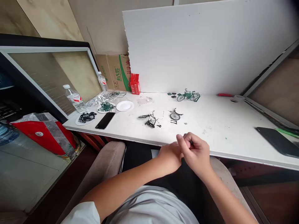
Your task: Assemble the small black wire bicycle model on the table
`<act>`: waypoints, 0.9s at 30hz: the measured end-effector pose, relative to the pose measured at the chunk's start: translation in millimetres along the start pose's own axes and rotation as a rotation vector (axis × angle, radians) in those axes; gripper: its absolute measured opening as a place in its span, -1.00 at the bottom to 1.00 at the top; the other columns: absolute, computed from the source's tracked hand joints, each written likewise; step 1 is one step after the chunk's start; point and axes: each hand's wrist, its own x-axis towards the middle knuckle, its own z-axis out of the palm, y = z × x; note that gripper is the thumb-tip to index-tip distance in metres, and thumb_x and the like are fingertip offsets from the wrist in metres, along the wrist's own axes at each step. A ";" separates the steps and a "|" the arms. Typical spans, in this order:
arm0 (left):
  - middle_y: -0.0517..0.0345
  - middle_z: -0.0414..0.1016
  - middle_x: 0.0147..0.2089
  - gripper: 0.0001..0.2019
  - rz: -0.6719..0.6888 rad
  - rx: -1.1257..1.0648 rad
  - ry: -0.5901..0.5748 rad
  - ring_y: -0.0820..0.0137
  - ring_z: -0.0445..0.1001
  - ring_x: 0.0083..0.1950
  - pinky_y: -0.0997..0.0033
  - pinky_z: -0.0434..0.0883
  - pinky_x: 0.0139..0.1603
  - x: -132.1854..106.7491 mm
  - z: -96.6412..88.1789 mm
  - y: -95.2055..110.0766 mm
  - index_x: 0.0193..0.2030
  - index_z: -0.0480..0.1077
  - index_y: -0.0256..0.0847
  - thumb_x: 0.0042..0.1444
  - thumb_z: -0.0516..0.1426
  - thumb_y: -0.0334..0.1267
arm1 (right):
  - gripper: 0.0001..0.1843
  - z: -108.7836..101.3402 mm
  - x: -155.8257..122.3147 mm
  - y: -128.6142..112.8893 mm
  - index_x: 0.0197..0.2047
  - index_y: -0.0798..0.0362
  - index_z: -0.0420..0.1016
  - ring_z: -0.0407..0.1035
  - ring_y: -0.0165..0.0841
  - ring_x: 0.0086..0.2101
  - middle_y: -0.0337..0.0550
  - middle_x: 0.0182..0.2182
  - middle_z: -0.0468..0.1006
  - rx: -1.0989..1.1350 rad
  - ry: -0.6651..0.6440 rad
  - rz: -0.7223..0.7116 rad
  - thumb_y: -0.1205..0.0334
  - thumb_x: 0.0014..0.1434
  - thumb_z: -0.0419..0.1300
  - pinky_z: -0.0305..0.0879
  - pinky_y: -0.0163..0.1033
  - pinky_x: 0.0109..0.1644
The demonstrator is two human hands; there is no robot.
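My left hand [171,154] and my right hand [195,152] meet just in front of the table edge, above my lap. The right one is closed, its fingers curled and thumb raised; a dark spot shows inside the curl, too small to name. Curled inward against it, the left hand has its fingertips mostly hidden. Beyond them on the table lies a black model bicycle frame [151,119] with a wheel attached. To its right are a loose model wheel with a curved mudguard [175,115] and a small black part [173,122]. Farther back stands a green model bicycle [188,95].
At left are plates of black parts [87,117] and green parts [106,107], a white plate [125,106], a phone [105,120] and water bottles [76,99]. A red box [135,84] stands behind. A black tablet-like slab [277,140] lies at right, before a white board [198,46].
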 end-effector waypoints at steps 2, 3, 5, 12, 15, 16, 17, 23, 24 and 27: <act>0.04 0.56 -0.07 -0.83 -0.030 0.097 0.116 0.23 0.55 -0.15 0.25 0.43 -0.20 16.1 -29.8 5.3 -0.06 0.45 -0.06 0.37 0.03 -0.26 | -0.44 -9.2 26.2 -2.0 -0.52 -0.02 0.08 0.00 -0.47 -0.52 -0.37 -0.60 0.11 -0.009 0.127 0.015 -0.02 0.33 0.30 0.03 -0.31 -0.44; 0.03 0.55 -0.05 -0.81 -0.048 0.130 0.165 0.23 0.54 -0.10 0.25 0.42 -0.15 24.8 -42.3 3.2 -0.08 0.45 -0.09 0.40 0.00 -0.27 | -0.42 -11.1 38.9 -1.3 -0.53 -0.01 0.07 -0.02 -0.48 -0.53 -0.37 -0.60 0.10 -0.017 0.171 0.025 -0.04 0.31 0.32 0.01 -0.31 -0.45; -0.02 0.53 -0.05 -0.79 -0.106 0.192 0.207 0.22 0.51 -0.03 0.27 0.40 -0.12 43.7 -59.6 -6.7 -0.13 0.45 -0.15 0.42 -0.02 -0.29 | -0.42 -9.5 61.9 2.6 -0.54 -0.02 0.08 -0.02 -0.48 -0.54 -0.38 -0.63 0.10 0.022 0.193 0.063 -0.05 0.27 0.33 -0.02 -0.31 -0.47; -0.19 0.49 -0.01 -0.73 -0.165 0.396 0.230 0.15 0.42 0.02 0.23 0.34 -0.16 99.5 -56.4 -31.9 -0.04 0.43 -0.28 0.41 -0.09 -0.48 | -0.47 14.4 95.6 29.4 -0.52 -0.03 0.09 0.00 -0.46 -0.53 -0.38 -0.62 0.12 0.139 0.116 0.126 -0.05 0.25 0.31 0.04 -0.29 -0.44; -0.24 0.47 0.02 -0.70 -0.196 0.425 0.211 0.13 0.41 0.07 0.25 0.35 -0.14 108.5 -52.6 -34.0 0.00 0.44 -0.34 0.36 -0.09 -0.56 | -0.47 12.6 97.0 40.7 -0.51 -0.04 0.09 0.00 -0.45 -0.52 -0.37 -0.62 0.13 0.129 0.080 0.171 -0.07 0.25 0.29 0.03 -0.29 -0.44; -0.26 0.47 0.03 -0.69 -0.200 0.438 0.199 0.11 0.41 0.09 0.25 0.36 -0.12 110.4 -52.1 -35.1 -0.01 0.45 -0.36 0.33 -0.07 -0.60 | -0.48 10.3 98.0 43.5 -0.51 -0.04 0.09 0.01 -0.45 -0.53 -0.37 -0.63 0.14 0.123 0.075 0.192 -0.07 0.25 0.29 0.04 -0.28 -0.45; -0.27 0.47 0.04 -0.68 -0.203 0.447 0.193 0.10 0.41 0.11 0.26 0.36 -0.10 111.9 -51.8 -36.4 -0.01 0.45 -0.38 0.30 -0.07 -0.63 | -0.48 7.7 99.3 45.7 -0.51 -0.04 0.09 0.02 -0.45 -0.53 -0.36 -0.63 0.14 0.116 0.072 0.211 -0.07 0.25 0.29 0.04 -0.28 -0.45; -0.21 0.48 0.07 -0.70 -0.149 0.513 0.251 0.11 0.44 0.14 0.30 0.40 -0.07 106.4 -53.2 -46.2 -0.01 0.48 -0.31 0.32 -0.02 -0.57 | -0.48 -1.4 108.5 56.6 -0.50 -0.04 0.09 0.00 -0.45 -0.51 -0.36 -0.60 0.10 0.070 0.021 0.214 -0.11 0.25 0.26 0.03 -0.27 -0.44; -0.20 0.49 0.06 -0.71 -0.128 0.500 0.291 0.12 0.45 0.12 0.30 0.40 -0.07 100.2 -55.8 -48.8 0.00 0.49 -0.29 0.35 -0.03 -0.53 | -0.48 -0.9 109.2 59.1 -0.49 -0.04 0.10 0.00 -0.44 -0.50 -0.36 -0.58 0.11 0.046 -0.007 0.200 -0.13 0.26 0.25 0.03 -0.27 -0.42; -0.08 0.54 -0.02 -0.75 -0.070 0.377 0.456 0.20 0.51 0.02 0.31 0.39 -0.10 70.9 -69.7 -62.6 0.02 0.48 -0.19 0.44 -0.02 -0.31 | -0.52 3.6 108.6 68.4 -0.47 0.00 0.23 0.03 -0.43 -0.49 -0.34 -0.55 0.18 -0.080 -0.137 0.179 -0.15 0.26 0.26 0.04 -0.26 -0.38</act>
